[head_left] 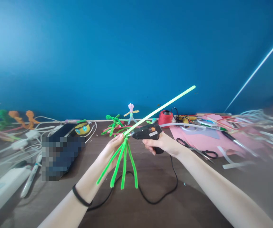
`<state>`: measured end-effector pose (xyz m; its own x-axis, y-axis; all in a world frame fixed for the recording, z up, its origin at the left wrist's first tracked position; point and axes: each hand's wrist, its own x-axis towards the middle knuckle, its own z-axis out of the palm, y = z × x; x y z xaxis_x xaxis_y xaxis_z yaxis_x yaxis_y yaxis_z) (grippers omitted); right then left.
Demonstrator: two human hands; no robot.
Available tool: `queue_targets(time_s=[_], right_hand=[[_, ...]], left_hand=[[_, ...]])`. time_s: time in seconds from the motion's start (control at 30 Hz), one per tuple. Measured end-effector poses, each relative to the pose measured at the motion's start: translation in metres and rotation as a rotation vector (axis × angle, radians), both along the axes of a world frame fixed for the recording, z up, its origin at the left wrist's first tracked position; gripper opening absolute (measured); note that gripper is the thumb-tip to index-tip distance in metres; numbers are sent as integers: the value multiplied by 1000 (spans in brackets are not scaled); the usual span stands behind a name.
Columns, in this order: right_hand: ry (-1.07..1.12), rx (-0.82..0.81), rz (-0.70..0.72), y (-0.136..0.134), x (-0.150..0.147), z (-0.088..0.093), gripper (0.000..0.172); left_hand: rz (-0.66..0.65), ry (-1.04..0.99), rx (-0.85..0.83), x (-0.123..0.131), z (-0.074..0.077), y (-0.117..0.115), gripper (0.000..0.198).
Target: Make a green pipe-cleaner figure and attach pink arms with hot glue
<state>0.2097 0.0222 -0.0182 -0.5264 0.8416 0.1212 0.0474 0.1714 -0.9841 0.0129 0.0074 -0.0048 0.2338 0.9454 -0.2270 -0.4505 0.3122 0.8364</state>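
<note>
My left hand (114, 147) pinches a bundle of green pipe cleaners (124, 158) near its top. Several bright green ends fan downward from the pinch, and one long yellow-green pipe cleaner (167, 104) slants up to the right. In my right hand (161, 144) is a black hot glue gun (148, 132), gripped by its handle. Its nozzle is at the top of the bundle, very close to my left fingertips; whether it touches I cannot tell. A clear glue stick (184, 125) sticks out of the gun's back, and a black cord (155, 202) trails below onto the table.
Behind my hands stand pipe-cleaner figures (131, 110) and a red thread spool (165, 117). To the right lie black scissors (198, 150) on pink paper (188, 139). White cables (20, 144), a marker (30, 180) and a dark blurred-out object (64, 158) occupy the left. A blue wall (136, 57) rises behind.
</note>
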Motion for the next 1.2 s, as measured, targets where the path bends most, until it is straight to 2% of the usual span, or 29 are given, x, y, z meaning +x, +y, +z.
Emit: queue_targets(time_s=[0.1,0.23,0.5,0.63,0.77,1.03,1.2], right_hand=[[2,1,2,1,0,-1,35],[-10,-2,-11,1,0,0,36],[-4,35,-18,2,0,-1,36],[-1,14,-20,2,-1,-1,34],[11,-3,-23,2,-1,-1,33],[20,8,-26,3,-1,-3,32],[25,26,-39,3,-1,-2,24]], left_hand=[[-3,-1,-9,-1,-3,5,7],[-5,5,-8,0,-1,5,7],[80,53,56,4,18,-31,19],[79,43,57,3,22,-39,17],[85,35,72,2,19,-36,17],[17,24,13,5,6,-4,16],[-2,20,35,-1,13,-20,18]])
